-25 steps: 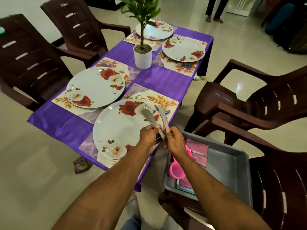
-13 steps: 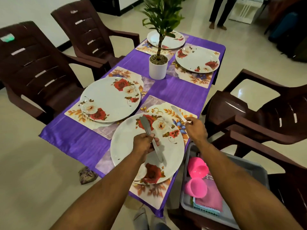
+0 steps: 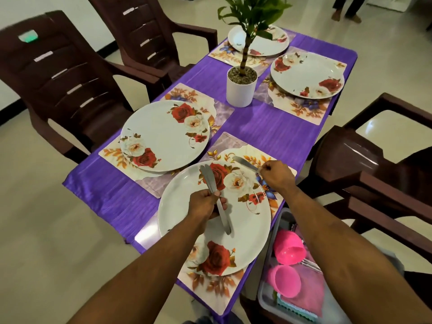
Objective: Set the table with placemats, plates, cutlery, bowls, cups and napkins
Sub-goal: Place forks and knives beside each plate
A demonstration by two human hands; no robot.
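Cutlery stage, by the look of it: four placemats are down and four plates sit on them across the purple surface (image 3: 275,134), and knives are going out now.

Starting on the left, the left hand (image 3: 205,204) hangs above the near plate (image 3: 187,220), fingers (image 3: 222,202) curled tight round a bunch of knives (image 3: 216,199). At least two blades fan out past the knuckles toward the red rose, and one handle pokes out below toward the plate's middle. That bunch reads as the reserve for the other settings, clear of the plate as far as I can tell.

Moving right, the right hand (image 3: 277,175) is over the near placemat (image 3: 254,157), just off the plate's far right rim. Fingers are clenched, pinching the handle end of a single knife (image 3: 245,163), blade pointing away to the left and lying low over the mat. Whether it touches the mat, I can't tell.

The next move, I'd judge, is to lay that knife flat beside the plate, let go, then draw another from the left hand's bunch for the next setting.

Further right, below the surface's edge, a grey tray (image 3: 264,298) holds pink cups (image 3: 286,263) and pink napkins (image 3: 311,293), all waiting.
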